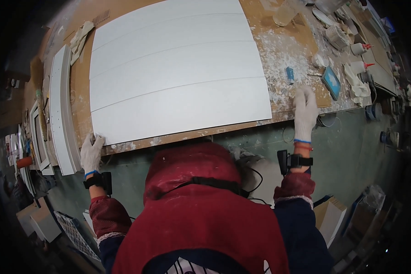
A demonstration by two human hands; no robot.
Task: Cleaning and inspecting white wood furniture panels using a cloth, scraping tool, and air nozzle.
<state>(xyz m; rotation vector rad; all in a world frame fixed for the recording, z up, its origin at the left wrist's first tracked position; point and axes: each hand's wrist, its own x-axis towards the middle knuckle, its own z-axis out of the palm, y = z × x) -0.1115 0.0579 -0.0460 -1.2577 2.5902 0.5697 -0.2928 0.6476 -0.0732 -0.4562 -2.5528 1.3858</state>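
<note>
A large white panel (178, 68) with several fine grooves across it lies flat on the cardboard-covered workbench (287, 50). At the panel's near left corner is my left hand (92, 153), in a white knit glove, its fingers apart and touching the corner. My right hand (306, 112), gloved alike, reaches over the bench's front edge to the right of the panel. Its fingers stretch forward with nothing visible in them. Just beyond them are a small blue block (290, 75) and a blue rectangular pad or box (331, 83) with a pale patch.
A long white board (61, 114) stands left of the panel, a crumpled cloth (81, 41) beyond it. White bottles with red tips (360, 49), a tub (337, 36) and another cloth (356, 84) crowd the right side. Boxes (331, 219) stand low on the right.
</note>
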